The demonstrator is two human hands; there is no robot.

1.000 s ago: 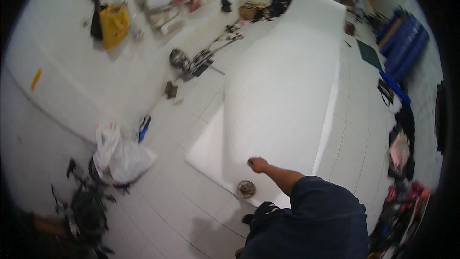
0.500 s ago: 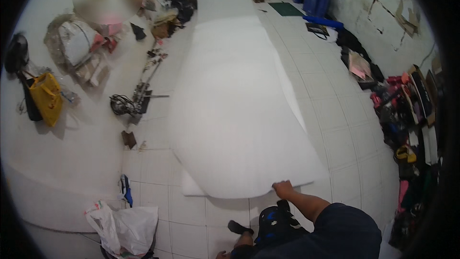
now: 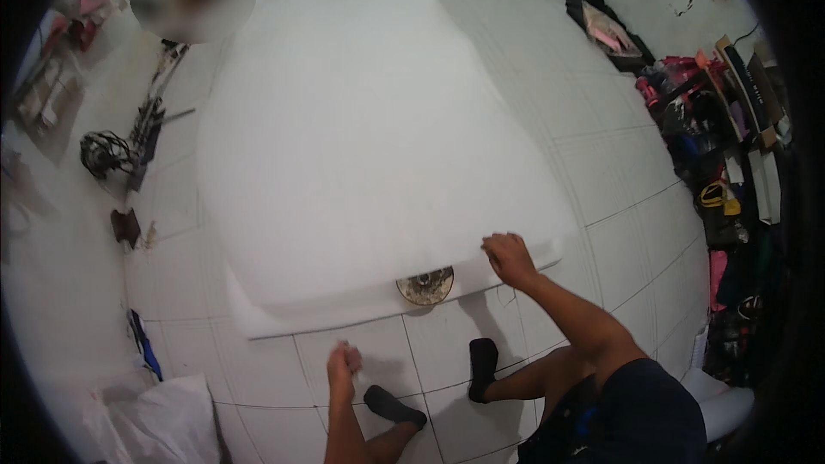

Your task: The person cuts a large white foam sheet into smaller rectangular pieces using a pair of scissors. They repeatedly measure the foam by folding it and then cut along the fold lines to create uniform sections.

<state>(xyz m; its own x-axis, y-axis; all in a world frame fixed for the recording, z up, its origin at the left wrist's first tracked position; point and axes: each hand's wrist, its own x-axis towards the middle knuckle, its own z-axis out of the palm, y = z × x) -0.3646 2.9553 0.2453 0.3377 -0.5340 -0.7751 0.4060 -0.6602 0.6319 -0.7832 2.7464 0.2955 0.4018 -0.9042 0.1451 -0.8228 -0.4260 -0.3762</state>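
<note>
A long white foam sheet (image 3: 361, 146) lies in layers over the tiled floor. My right hand (image 3: 510, 258) is closed on the near edge of its upper layer, toward the right corner. Left of that hand, a round, worn metal disc (image 3: 425, 286) sits at the near edge, its far part covered by the upper layer. The lower layer sticks out along the near left corner. My left hand (image 3: 344, 361) hangs over the tiles in front of the sheet, apart from it; its fingers look partly bent but are smeared by motion.
My feet in dark socks (image 3: 483, 369) stand on the tiles before the sheet. Piled goods and boxes (image 3: 713, 129) line the right wall. Along the left lie a coil of black cable (image 3: 107, 153), a brown block (image 3: 125, 228) and a white plastic bag (image 3: 163, 421).
The view has shifted closer to the sheet's near end. The metal disc has come into sight at the edge. My left hand has risen into fuller view; my right hand stays at the edge.
</note>
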